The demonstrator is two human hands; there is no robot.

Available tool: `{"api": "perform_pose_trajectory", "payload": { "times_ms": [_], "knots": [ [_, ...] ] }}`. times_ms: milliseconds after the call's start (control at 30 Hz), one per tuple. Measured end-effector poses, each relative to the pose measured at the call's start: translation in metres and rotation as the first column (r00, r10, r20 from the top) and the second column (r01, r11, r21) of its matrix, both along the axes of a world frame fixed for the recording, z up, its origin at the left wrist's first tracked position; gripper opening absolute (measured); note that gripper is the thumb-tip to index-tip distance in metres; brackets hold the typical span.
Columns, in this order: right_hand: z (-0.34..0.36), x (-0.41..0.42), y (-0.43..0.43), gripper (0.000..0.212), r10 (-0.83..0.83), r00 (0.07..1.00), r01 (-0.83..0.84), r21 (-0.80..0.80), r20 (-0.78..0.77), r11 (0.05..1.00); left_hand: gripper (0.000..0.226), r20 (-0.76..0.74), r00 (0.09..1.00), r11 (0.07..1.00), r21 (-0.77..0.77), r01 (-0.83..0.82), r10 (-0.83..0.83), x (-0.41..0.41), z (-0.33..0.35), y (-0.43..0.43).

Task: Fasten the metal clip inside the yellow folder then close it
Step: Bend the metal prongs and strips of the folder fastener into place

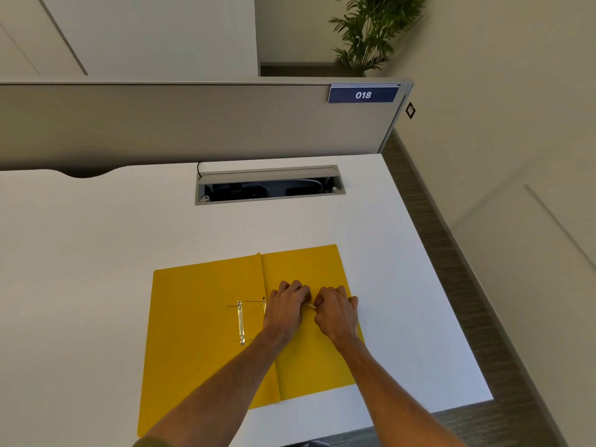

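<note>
Yellow card, matte and flat, spreads across the white counter (96,240): we see the yellow folder (200,317) lying open, its centre crease running away from us. On the left leaf a slim brass-coloured clip bar (240,322) lies lengthwise, thin prongs showing beside it. Over the right leaf, our left hand (285,306) and right hand (337,312) meet knuckle to knuckle, fingers curled tight around a small ridged metal piece (311,305) pinched between them; only a short glinting stretch of it shows. Both forearms reach in from the near edge. Behind, a rectangular grey cable hatch (269,185) stands open in the counter, before a grey fabric partition (161,121) bearing a blue plate (363,94) marked 018.
</note>
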State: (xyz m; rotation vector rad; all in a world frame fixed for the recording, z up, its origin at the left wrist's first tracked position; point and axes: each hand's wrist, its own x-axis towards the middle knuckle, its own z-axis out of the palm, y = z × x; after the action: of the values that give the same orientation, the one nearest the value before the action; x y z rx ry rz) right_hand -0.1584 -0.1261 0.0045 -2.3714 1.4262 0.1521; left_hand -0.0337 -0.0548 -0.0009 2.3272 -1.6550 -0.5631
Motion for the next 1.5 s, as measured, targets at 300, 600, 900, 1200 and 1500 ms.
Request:
{"api": "perform_pose_trajectory", "payload": {
  "times_ms": [300, 600, 900, 1200, 1500],
  "knots": [
    [0.001, -0.008, 0.007, 0.017, -0.012, 0.996, 0.015, -0.042, 0.084, 0.999, 0.037, -0.029, 0.999, 0.996, 0.076, 0.036, -0.034, 0.009, 0.01, -0.008],
    [-0.013, -0.038, 0.023, 0.018, -0.046, 0.992, 0.06, -0.121, 0.12, 0.991, 0.029, -0.013, 0.996, 0.994, 0.071, 0.088, -0.087, 0.021, 0.003, 0.0],
    [-0.009, -0.034, 0.009, 0.018, -0.013, 0.997, 0.014, -0.017, 0.07, 1.0, 0.028, -0.043, 0.992, 0.981, 0.149, 0.124, -0.119, 0.028, 0.006, -0.004],
    [-0.009, -0.033, 0.017, 0.026, 0.132, 0.991, -0.129, -0.084, 0.028, 0.988, 0.028, 0.016, 0.969, 0.948, 0.212, 0.236, -0.245, 0.031, 0.008, -0.006],
    [-0.011, -0.023, 0.029, 0.019, 0.156, 0.984, -0.151, -0.065, 0.084, 0.986, 0.029, -0.124, 0.986, 0.993, -0.012, 0.114, -0.115, 0.056, 0.022, 0.013]
  ]
}}
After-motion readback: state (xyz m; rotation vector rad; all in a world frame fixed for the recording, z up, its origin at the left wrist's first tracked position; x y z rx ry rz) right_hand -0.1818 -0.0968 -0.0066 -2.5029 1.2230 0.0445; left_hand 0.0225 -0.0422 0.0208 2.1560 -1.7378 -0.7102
